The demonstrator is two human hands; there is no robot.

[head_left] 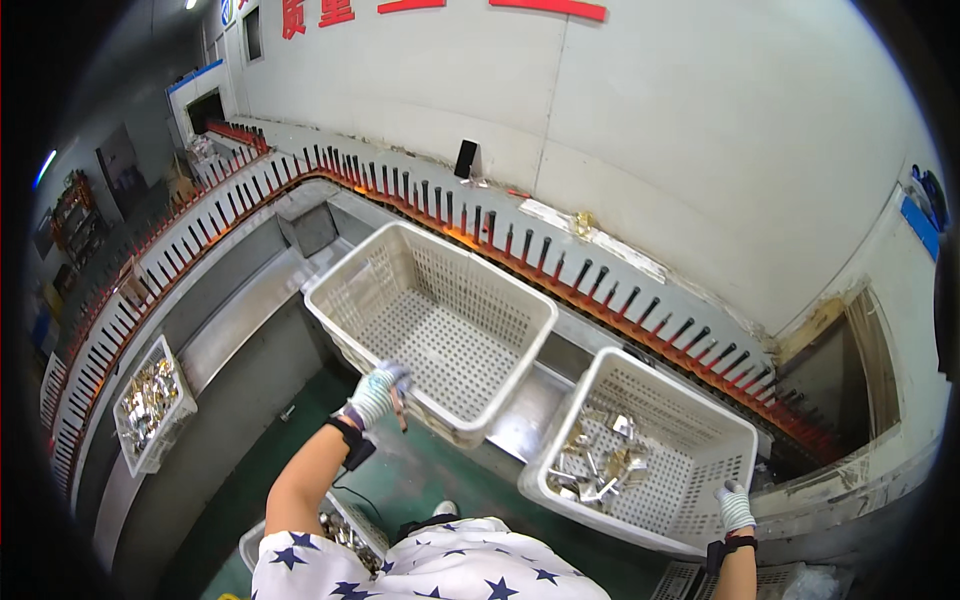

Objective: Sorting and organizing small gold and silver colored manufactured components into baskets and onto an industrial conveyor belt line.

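Note:
My left hand (374, 394), in a pale striped knit glove, is closed at the near rim of a large white perforated basket (440, 258). A thin brownish strip hangs beside its fingers; I cannot make out what it is. The bottom of that basket shows bare. My right hand (735, 506), gloved alike, has its fingers curled at the right rim of a second white basket (668, 377). Inside this one, shiny silver and gold-toned metal parts (603, 470) lie in a loose heap toward the left. Both wrists wear black bands.
Behind the baskets curves a conveyor track (455, 235) of upright black-tipped red pins. A smaller white crate (133, 462) of metal parts hangs at the left, and another container of parts (345, 533) sits low beside me. A dark phone-like slab (467, 158) leans on the wall.

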